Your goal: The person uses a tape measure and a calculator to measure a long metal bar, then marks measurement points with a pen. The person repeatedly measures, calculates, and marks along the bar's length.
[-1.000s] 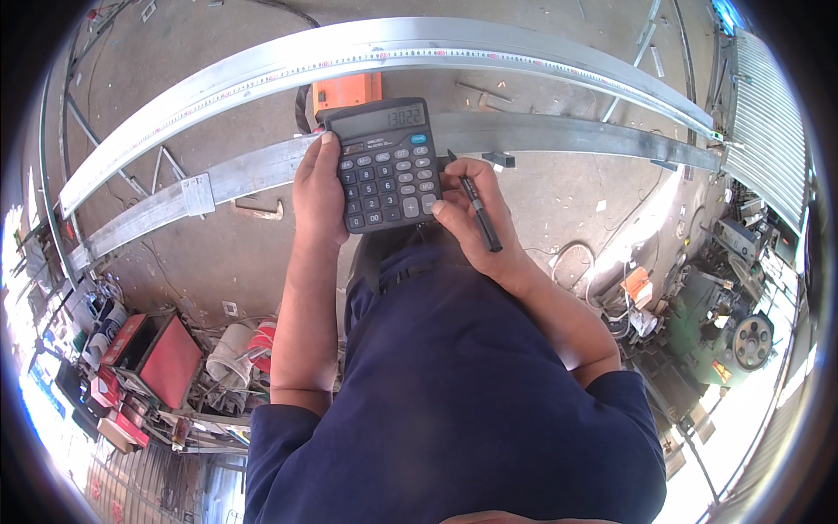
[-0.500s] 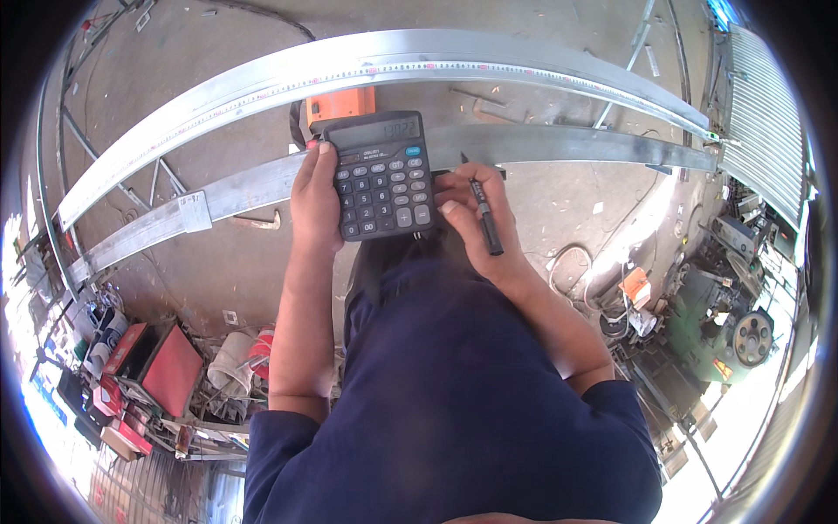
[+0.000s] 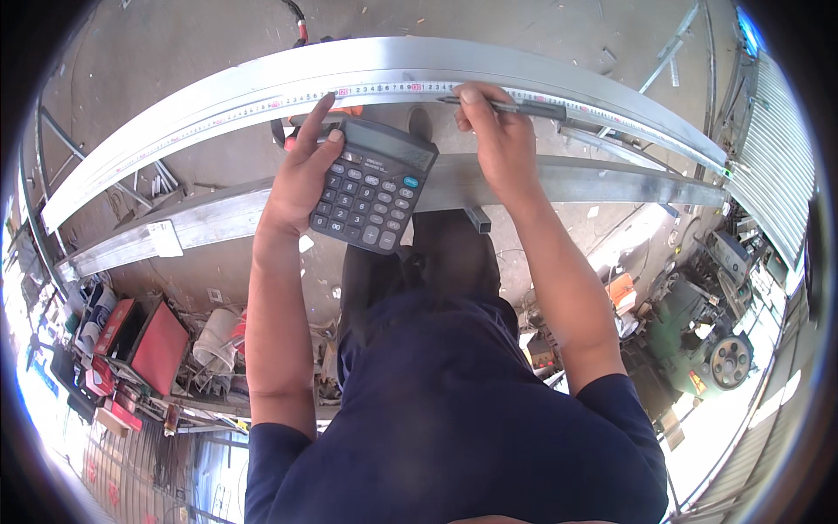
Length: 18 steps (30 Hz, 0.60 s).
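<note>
Right hand (image 3: 499, 144): a black pen (image 3: 511, 106) is being gripped, laid lengthwise along the tape measure (image 3: 384, 89) on the steel beam (image 3: 218, 92) running crosswise just beyond. Left hand (image 3: 301, 170): a calculator (image 3: 374, 185) is being held, beside it.

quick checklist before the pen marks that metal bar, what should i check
1. Pen held in right hand: ok, lying along the tape.
2. Pen tip on the tape measure: ok, it points left at the scale near the fingertips.
3. Tape lying flat along the upper bar: ok, as far as visible.
4. Calculator secure in left hand: ok, the grip is on its left edge.
5. Calculator display readable: cannot tell.
6. Bar steady on its supports: cannot tell, supports out of view.
</note>
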Each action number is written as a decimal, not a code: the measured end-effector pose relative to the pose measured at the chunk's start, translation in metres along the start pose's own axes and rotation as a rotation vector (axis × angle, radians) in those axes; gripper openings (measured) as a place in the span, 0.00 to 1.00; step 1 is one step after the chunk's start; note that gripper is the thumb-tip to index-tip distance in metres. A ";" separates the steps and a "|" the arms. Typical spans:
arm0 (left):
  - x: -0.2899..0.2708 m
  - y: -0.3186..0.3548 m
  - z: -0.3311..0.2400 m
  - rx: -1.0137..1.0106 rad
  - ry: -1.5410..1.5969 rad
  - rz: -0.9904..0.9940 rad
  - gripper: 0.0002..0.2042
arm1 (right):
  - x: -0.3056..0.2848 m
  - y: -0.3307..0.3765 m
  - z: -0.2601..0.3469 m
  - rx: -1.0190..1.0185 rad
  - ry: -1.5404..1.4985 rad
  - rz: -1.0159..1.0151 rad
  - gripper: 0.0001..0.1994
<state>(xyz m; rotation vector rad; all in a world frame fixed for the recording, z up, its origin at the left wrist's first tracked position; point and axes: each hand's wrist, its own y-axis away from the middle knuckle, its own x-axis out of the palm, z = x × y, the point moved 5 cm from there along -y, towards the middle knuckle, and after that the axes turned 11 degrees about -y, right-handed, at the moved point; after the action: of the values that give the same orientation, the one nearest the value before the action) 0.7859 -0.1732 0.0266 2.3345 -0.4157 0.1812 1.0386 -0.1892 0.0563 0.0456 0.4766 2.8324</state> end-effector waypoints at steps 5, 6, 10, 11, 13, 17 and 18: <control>-0.010 -0.018 0.008 -0.027 -0.022 0.003 0.30 | 0.008 -0.041 -0.018 -0.046 -0.014 0.036 0.17; -0.012 -0.020 0.010 -0.028 -0.039 0.003 0.30 | 0.009 -0.046 -0.023 -0.022 -0.003 0.023 0.16; -0.016 -0.028 0.017 -0.011 -0.099 -0.013 0.31 | 0.009 -0.057 -0.032 -0.055 0.116 0.018 0.14; -0.017 -0.030 0.018 0.002 -0.118 -0.023 0.31 | 0.008 -0.058 -0.033 -0.071 0.165 0.017 0.13; -0.017 -0.035 0.020 0.006 -0.100 -0.018 0.31 | 0.008 -0.060 -0.035 -0.117 0.203 0.018 0.13; -0.019 -0.037 0.021 0.014 -0.149 0.025 0.31 | 0.007 -0.061 -0.041 -0.138 0.250 0.021 0.12; -0.019 -0.038 0.021 0.013 -0.156 0.012 0.31 | 0.007 -0.061 -0.042 -0.151 0.258 0.017 0.12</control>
<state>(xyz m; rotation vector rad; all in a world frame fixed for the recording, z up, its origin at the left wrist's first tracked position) 0.7811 -0.1583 -0.0180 2.3681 -0.5062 0.0078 1.0442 -0.1449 -0.0033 -0.3508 0.3131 2.8943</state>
